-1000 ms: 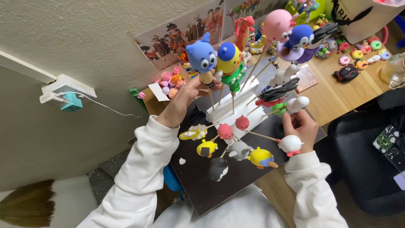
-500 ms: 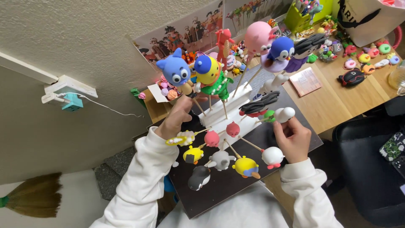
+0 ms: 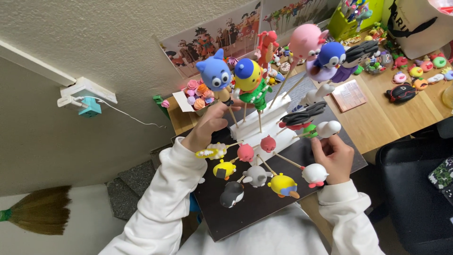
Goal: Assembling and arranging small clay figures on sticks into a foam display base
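A white foam block (image 3: pixel 264 126) stands on a dark board (image 3: pixel 264 203) and bristles with clay figures on thin sticks. My left hand (image 3: pixel 207 126) is closed around the stick just under a blue cat-like figure (image 3: pixel 214 73), next to a yellow and blue figure (image 3: pixel 248 75). My right hand (image 3: pixel 334 153) pinches the stick of a small white figure (image 3: pixel 329 128) at the board's right side. A white round figure with red feet (image 3: pixel 314 174) sits just below that hand. A yellow duck-like figure (image 3: pixel 282 184) and a black and white penguin (image 3: pixel 232 194) point towards me.
A wooden table (image 3: pixel 377 123) on the right carries many small clay pieces and a black pouch (image 3: pixel 400 92). A box of clay roses (image 3: pixel 196 97) stands by the wall. A black chair (image 3: pixel 415 189) is at lower right, a broom (image 3: pixel 40 215) at lower left, a wall socket (image 3: pixel 87 97) on the left.
The view has swung left and back again. Both hands have stayed at the stand, the left on the blue figure's stick, the right by the small white figure.
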